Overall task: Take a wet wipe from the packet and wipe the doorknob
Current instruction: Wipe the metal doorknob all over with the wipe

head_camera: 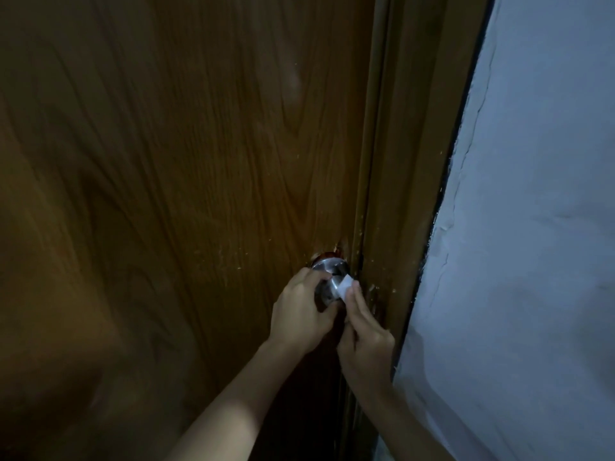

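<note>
A round silver doorknob sticks out of a brown wooden door, just left of the door's edge. My left hand wraps around the knob from the left and below, covering much of it. My right hand comes up from the lower right and pinches a small folded white wet wipe against the knob's right side. The wipe packet is not in view.
The brown door frame runs top to bottom just right of the knob. A pale blue-grey wall with cracked paint fills the right side. The scene is dim.
</note>
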